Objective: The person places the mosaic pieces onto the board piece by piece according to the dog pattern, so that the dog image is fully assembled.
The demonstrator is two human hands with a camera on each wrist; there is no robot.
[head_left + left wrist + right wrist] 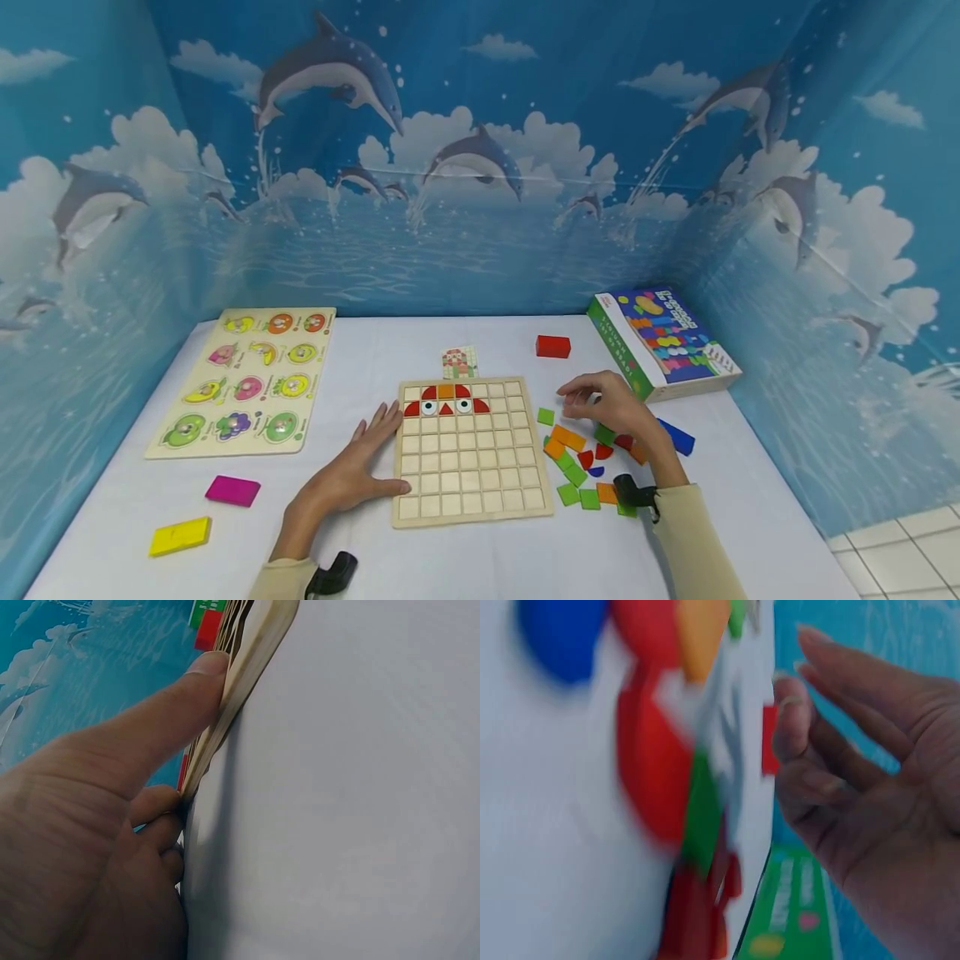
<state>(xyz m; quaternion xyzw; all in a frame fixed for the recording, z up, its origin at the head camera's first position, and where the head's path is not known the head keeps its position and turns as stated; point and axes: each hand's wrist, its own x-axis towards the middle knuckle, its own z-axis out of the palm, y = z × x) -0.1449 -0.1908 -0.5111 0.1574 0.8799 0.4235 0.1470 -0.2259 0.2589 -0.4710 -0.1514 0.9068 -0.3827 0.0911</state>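
Note:
My left hand [347,473] is spread along the left edge of a wooden grid board [474,482], thumb near the lower corner and fingertips at the upper part. In the left wrist view the thumb [169,720] touches the board's rim. Red, orange and eye-marked pieces [447,400] fill part of the board's top rows. My right hand [613,408] hovers over loose tiles right of the board, fingers loosely bent, nothing visible between them. Nearest it are a green square tile [546,416], orange tiles [568,438] and red curved pieces [586,459]. Blurred red pieces [656,765] show in the right wrist view.
A small picture card [460,362] lies behind the board, and a red block [552,347] beyond it. A toy box [663,342] stands back right, near a blue block [677,437]. On the left are a fruit puzzle board [247,383], a magenta block [233,491] and a yellow block [180,537].

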